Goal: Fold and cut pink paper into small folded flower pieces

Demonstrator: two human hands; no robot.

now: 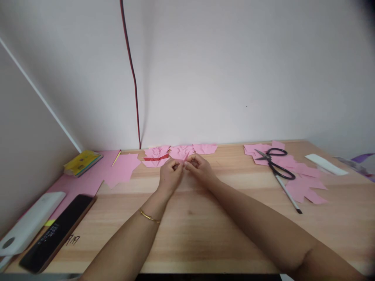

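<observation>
My left hand (171, 174) and my right hand (200, 169) meet over the middle of the table, fingertips pinched close together. Between them shows a bit of pink paper (184, 159), gripped by both; the fingers cover most of it, so its shape is unclear. Just beyond the hands, folded pink paper pieces (205, 148) lie in a row along the wall. A red strip (156, 157) crosses the left group. Around my left wrist is a gold bracelet (149, 216).
Black-handled scissors (277, 162) rest on cut pink pieces (304, 186) at right, beside a pen (288, 194) and a white strip (326, 164). At left are a yellow pad (82, 163), pink sheets (121, 168), a white device (32, 224) and a black phone-like slab (57, 233).
</observation>
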